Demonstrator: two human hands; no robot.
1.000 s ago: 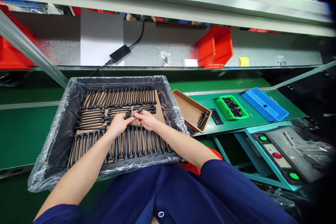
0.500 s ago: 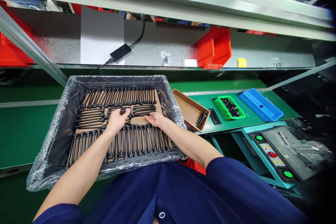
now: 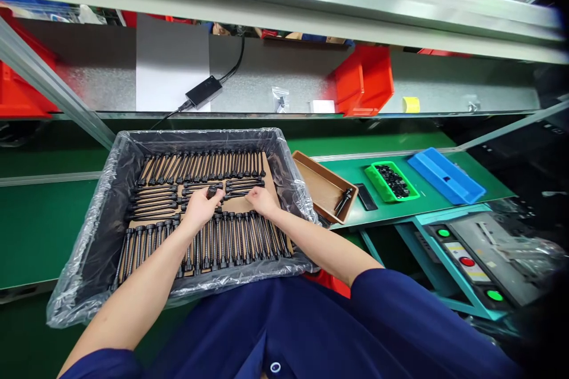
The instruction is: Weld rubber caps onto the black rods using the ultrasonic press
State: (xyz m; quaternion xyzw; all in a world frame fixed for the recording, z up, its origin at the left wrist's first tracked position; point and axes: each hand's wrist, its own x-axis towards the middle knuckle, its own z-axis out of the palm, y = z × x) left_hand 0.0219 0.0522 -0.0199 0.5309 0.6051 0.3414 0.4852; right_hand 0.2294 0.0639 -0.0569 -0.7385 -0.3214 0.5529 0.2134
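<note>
A plastic-lined dark tub (image 3: 84, 231) holds rows of slim black rods with wider heads (image 3: 242, 237), laid on brown cardboard (image 3: 237, 205). My left hand (image 3: 202, 208) is closed around the black head of one rod, over the middle row. To its right, my right hand (image 3: 263, 201) has its fingers pinched together at the thin end of a black rod (image 3: 240, 195). Whether both hands grip the same rod is hard to tell.
Right of the tub stand a brown tray (image 3: 306, 172) with a few rods, a green bin of small black parts (image 3: 391, 182) and a blue tray (image 3: 447, 177). A control panel with buttons (image 3: 466, 262) is at lower right. A metal shelf (image 3: 249, 92) with a red bin (image 3: 362, 80) runs behind.
My right hand has gone from loosely open fingers to a closed pinch, at nearly the same spot. My left hand has shifted slightly right and down, still holding the rod's head.
</note>
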